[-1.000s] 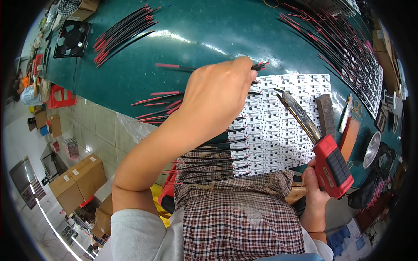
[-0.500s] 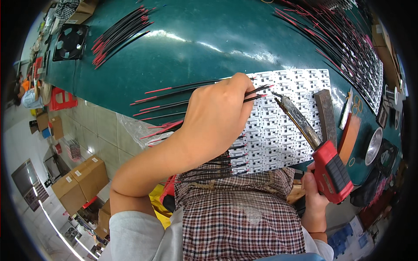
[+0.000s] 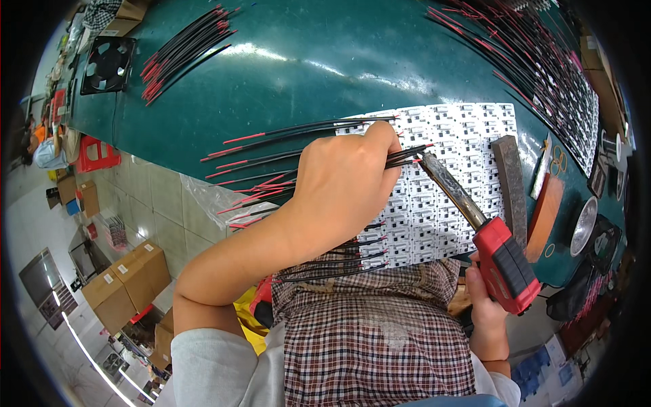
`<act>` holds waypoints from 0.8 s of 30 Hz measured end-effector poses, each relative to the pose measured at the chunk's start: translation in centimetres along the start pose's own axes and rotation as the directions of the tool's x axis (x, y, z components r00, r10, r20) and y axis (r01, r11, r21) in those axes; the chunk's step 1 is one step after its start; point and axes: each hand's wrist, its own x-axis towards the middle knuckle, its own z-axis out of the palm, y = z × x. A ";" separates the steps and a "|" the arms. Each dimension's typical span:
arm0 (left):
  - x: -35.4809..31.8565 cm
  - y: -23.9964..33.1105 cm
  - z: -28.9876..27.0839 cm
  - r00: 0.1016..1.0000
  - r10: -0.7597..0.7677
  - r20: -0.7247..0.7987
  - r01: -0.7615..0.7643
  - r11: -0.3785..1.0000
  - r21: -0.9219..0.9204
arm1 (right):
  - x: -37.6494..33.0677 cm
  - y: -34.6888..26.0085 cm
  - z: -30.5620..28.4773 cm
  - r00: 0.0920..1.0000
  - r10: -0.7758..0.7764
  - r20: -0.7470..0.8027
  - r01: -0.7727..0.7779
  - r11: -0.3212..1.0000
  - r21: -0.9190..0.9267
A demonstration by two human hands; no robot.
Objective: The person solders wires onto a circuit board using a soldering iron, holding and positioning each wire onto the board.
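Observation:
My left hand (image 3: 342,183) is closed on a thin pair of black wires (image 3: 407,157), whose ends point right over a white circuit board panel (image 3: 441,224). In my right hand (image 3: 485,305) is a red and black soldering iron (image 3: 505,264), slanting up and left. Its tip is right at the ends of the held wires; whether they touch I cannot tell. Small dark components in rows cover the panel. More black wires with red ends (image 3: 251,163) stick out leftward from its left side, partly hidden under my left hand and forearm.
A dark grey bar (image 3: 508,190) lies on the panel's right edge. Beyond it are an orange block (image 3: 544,220), rubber bands (image 3: 558,161) and a metal dish (image 3: 583,227). Wire bundles lie far left (image 3: 186,54) and far right (image 3: 515,61). A black fan (image 3: 108,64) stands at the far left.
The soldering iron has moved a little left, its tip now at the wire ends. My left hand and its wires have shifted slightly right and nearer to me.

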 end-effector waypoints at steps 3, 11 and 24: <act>-0.1 -0.2 0.3 1.000 0.017 -0.025 -0.017 1.000 -0.012 | -0.1 0.0 0.1 1.000 0.004 0.013 -0.004 1.000 -0.007; 0.1 0.1 0.2 1.000 0.001 -0.024 -0.001 1.000 -0.006 | 0.5 0.1 0.4 0.998 -0.054 0.018 0.055 0.998 -0.031; 0.3 -0.2 0.5 0.999 0.032 -0.023 -0.032 0.999 0.012 | -0.4 0.7 -0.3 0.999 0.030 0.010 -0.030 0.999 -0.017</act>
